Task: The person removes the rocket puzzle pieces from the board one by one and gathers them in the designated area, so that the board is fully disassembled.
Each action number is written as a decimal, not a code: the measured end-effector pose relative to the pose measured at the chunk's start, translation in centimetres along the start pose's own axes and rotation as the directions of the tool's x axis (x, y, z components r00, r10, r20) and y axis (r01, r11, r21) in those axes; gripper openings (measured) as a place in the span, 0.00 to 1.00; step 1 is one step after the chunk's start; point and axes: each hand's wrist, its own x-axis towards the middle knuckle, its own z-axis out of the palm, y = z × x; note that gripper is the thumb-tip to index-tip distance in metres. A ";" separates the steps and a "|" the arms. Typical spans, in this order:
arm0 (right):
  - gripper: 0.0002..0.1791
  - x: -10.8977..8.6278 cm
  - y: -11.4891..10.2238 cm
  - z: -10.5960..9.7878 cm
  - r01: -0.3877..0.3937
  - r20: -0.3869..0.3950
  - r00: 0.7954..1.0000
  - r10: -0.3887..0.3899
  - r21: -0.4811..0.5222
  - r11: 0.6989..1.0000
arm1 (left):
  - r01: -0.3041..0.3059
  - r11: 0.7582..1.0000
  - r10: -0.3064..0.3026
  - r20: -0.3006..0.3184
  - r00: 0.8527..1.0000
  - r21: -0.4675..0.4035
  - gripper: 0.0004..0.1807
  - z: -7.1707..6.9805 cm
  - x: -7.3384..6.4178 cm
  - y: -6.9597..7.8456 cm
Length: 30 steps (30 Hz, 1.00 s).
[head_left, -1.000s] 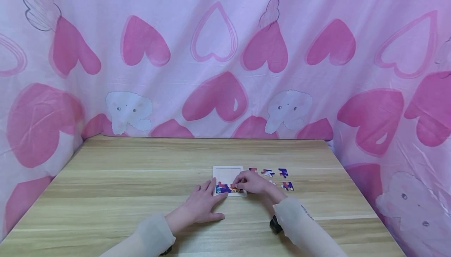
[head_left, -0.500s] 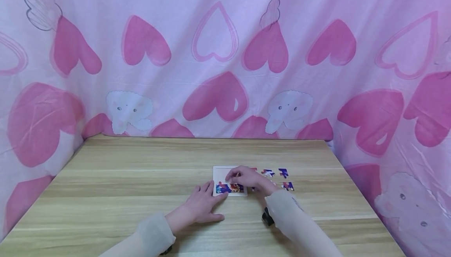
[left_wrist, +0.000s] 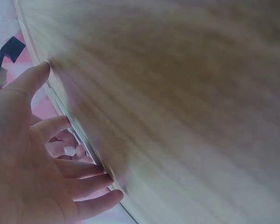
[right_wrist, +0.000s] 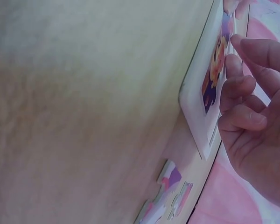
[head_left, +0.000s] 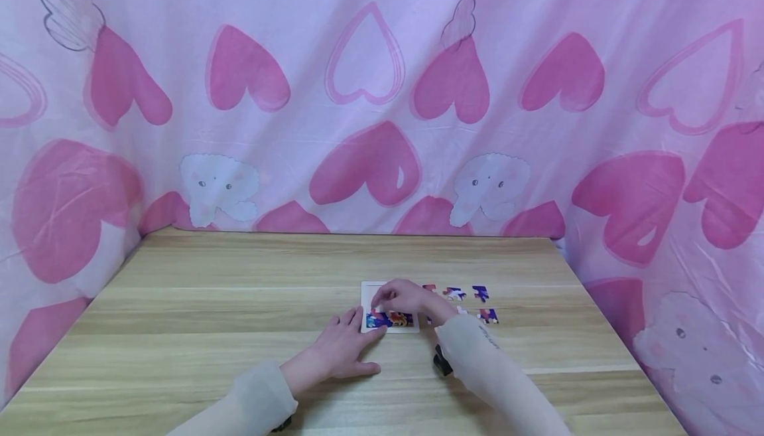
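A white puzzle tray point(head_left: 365, 295) lies on the table, its near row filled with colourful joined pieces point(head_left: 401, 320). My left hand point(head_left: 340, 348) rests at the tray's left side, fingers spread, with the thumb on the table and a finger at the near edge. Over the middle of the tray, my right hand point(head_left: 407, 295) pinches a small puzzle piece; its pale side point(left_wrist: 69, 150) shows between the fingertips in the left wrist view. The right wrist view shows index finger and thumb at the tray's far end, other fingers curled. Most of the held piece is hidden.
Right of the tray lie several loose puzzle pieces, among them a white and purple one point(head_left: 455, 294), a purple one point(head_left: 480, 293) and a red and purple one point(head_left: 488, 316). My right forearm partly covers others. A pink heart-patterned curtain point(head_left: 364, 164) hangs behind the wooden table point(head_left: 239, 277).
My right hand has moved left across the tray, from its right side to above the left-middle part, uncovering the near row's right end. The left hand has stayed in place.
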 end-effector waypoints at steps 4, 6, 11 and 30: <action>0.08 0.2 -0.2 0.1 -0.019 0.009 1.000 0.019 0.001 1.000 | -0.003 1.000 0.003 -0.004 1.000 0.004 0.37 0.0 0.0 0.0; 0.08 0.3 -0.3 0.1 -0.026 0.017 1.000 0.026 0.000 1.000 | -0.004 1.000 0.004 -0.005 1.000 0.005 0.37 -0.1 -0.1 0.0; 0.07 0.5 -0.3 0.1 -0.018 0.035 0.999 0.017 0.016 1.000 | -0.004 1.000 0.004 -0.001 1.000 0.006 0.37 -0.1 -0.1 0.1; 0.08 0.1 0.4 -0.5 0.015 -0.028 1.000 -0.009 0.236 0.972 | -0.007 1.000 0.007 -0.016 1.000 0.031 0.37 0.0 0.1 0.0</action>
